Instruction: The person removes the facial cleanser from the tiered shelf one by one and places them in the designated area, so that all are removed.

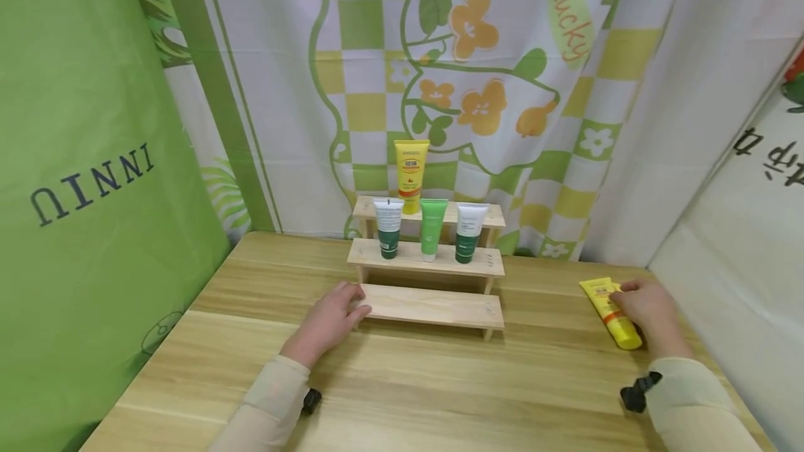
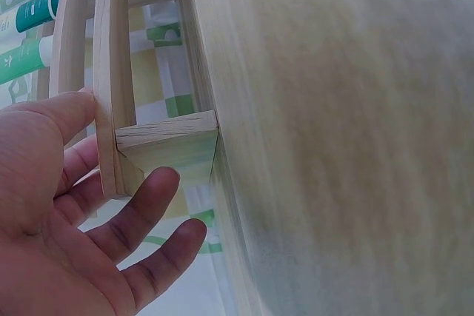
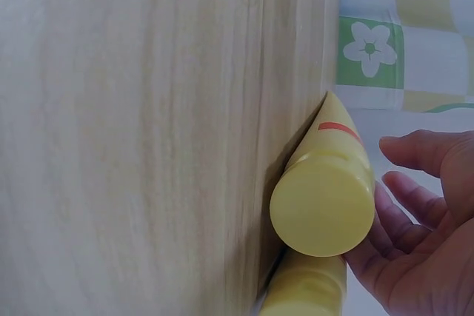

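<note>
Stepped bare-wood stand (image 1: 433, 304) by wood-grain table's (image 1: 402, 389) far edge: upright yellow squeeze tube (image 1: 411, 176) up top, three green/white tubes (image 1: 431, 229) mid tier. Left hand (image 1: 331, 316) pinches bottom tier's left end. Two glossy yellow tubes (image 1: 614, 319) lie near far right corner; right hand (image 1: 647, 307) half open beside them, thumb clear. Printed curtain (image 1: 276, 89) behind.

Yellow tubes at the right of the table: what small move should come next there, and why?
Probably curl the right hand round the upper yellow tube in the right wrist view: the thumb stands apart from it, so no firm grip shows, while the left hand holds the wooden stand.
</note>
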Tool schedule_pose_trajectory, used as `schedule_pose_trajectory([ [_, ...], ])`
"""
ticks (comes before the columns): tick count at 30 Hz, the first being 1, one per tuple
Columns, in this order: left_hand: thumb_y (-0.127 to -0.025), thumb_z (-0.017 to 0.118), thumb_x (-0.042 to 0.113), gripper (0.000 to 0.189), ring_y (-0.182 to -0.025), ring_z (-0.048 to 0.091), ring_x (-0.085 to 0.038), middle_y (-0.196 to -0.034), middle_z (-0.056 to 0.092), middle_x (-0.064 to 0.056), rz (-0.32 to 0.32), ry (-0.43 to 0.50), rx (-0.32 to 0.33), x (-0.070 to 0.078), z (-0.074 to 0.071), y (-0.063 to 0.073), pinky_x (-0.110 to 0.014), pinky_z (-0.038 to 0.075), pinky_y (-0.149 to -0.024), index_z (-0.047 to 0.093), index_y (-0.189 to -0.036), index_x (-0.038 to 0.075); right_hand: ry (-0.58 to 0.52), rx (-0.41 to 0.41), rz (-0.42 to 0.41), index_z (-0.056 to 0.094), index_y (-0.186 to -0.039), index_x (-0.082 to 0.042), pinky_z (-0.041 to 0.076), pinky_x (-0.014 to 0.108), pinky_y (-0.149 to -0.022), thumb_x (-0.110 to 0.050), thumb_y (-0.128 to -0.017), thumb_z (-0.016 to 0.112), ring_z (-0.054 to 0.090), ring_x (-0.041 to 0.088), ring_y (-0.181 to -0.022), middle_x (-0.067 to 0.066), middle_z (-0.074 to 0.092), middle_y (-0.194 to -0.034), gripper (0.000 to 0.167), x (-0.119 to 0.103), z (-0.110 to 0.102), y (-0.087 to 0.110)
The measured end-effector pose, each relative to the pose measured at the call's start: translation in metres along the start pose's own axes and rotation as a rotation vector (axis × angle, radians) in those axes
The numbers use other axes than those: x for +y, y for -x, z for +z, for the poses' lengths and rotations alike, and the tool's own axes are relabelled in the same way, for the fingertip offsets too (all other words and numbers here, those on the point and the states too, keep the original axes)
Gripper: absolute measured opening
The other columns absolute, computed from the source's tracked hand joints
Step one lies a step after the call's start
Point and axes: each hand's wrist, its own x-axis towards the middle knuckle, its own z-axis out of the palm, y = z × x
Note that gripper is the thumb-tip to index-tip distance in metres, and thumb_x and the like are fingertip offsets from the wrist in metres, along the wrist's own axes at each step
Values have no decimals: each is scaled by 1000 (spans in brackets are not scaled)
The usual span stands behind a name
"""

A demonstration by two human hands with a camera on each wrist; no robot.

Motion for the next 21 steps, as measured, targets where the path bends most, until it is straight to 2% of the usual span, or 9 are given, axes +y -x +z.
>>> schedule_pose_trajectory([
  [5, -97, 61, 39, 30, -91, 60, -18, -103, 56, 3, 13, -10, 1, 1, -2, 0, -40, 51, -82, 63, -113, 13, -10, 3, 34, 53, -124, 10, 42, 54, -85, -31, -93, 58, 47, 49, -106, 38, 47, -123, 51, -2, -1, 3],
  [14, -97, 62, 38, 28, -86, 58, -16, -102, 56, 3, 24, -18, 5, 0, -2, 0, -39, 51, -79, 63, -111, 14, -10, 0, 0, 52, -126, 9, 40, 56, -89, -38, -95, 57, 44, 53, -112, 40, 43, -129, 57, -4, -1, 4],
  [17, -97, 62, 37, 29, -85, 58, -16, -102, 56, 2, 23, -13, 1, 3, -4, 0, -39, 51, -79, 63, -112, 13, -48, -11, -28, 52, -129, 10, 47, 48, -77, -39, -95, 58, 53, 44, -98, 37, 51, -121, 59, -7, -2, 6],
  [21, -97, 62, 36, 29, -87, 59, -17, -104, 57, 2, 15, -5, -5, 5, -5, 1, -39, 52, -81, 62, -113, 12, -187, -68, -52, 47, -133, 12, 51, 35, -61, -36, -95, 61, 61, 23, -79, 27, 63, -105, 63, -10, 1, 9],
])
